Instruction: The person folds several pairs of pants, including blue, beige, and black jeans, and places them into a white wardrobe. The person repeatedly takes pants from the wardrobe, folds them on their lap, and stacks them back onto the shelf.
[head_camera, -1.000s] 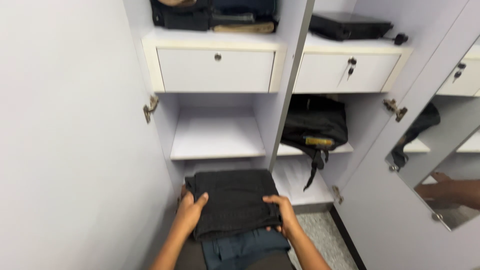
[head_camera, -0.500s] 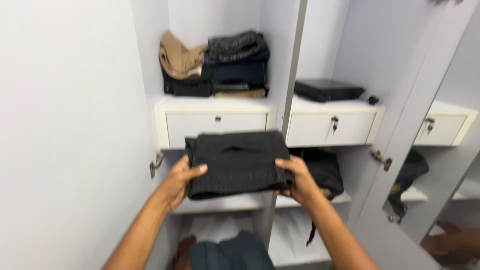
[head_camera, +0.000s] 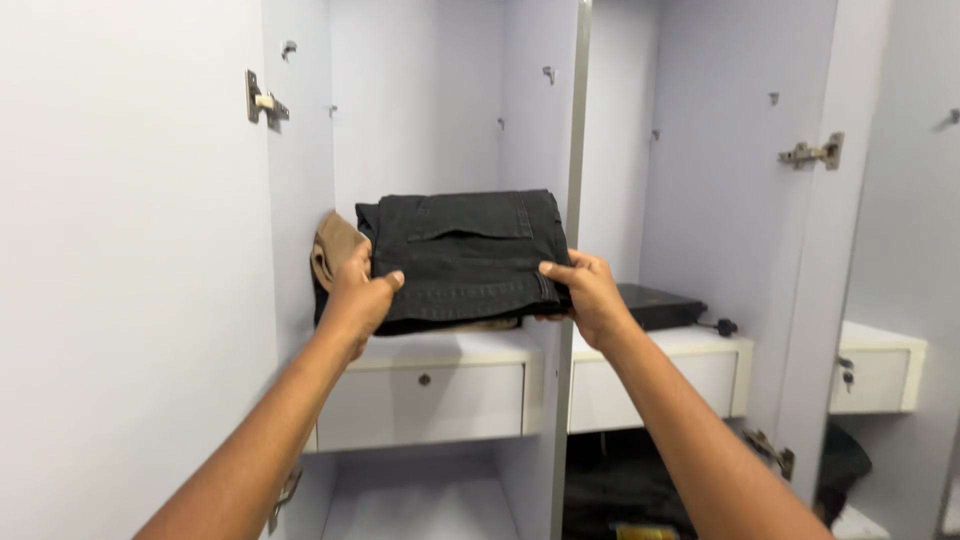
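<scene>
the folded black jeans (head_camera: 462, 258) sit at the front edge of the wardrobe shelf (head_camera: 450, 350), atop other clothes. your left hand (head_camera: 355, 295) and right hand (head_camera: 590, 295) each grip a side. a tan garment (head_camera: 333, 245) lies just behind; push unevenly and the pile could slide or topple off.

Two hands (head_camera: 360, 295), one black folded garment (head_camera: 462, 255), two drawers (head_camera: 420, 405).

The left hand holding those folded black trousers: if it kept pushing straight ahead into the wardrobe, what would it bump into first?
Probably the tan garment lying just beyond the left hand, beside the folded black trousers; depth is hard to judge.
</scene>
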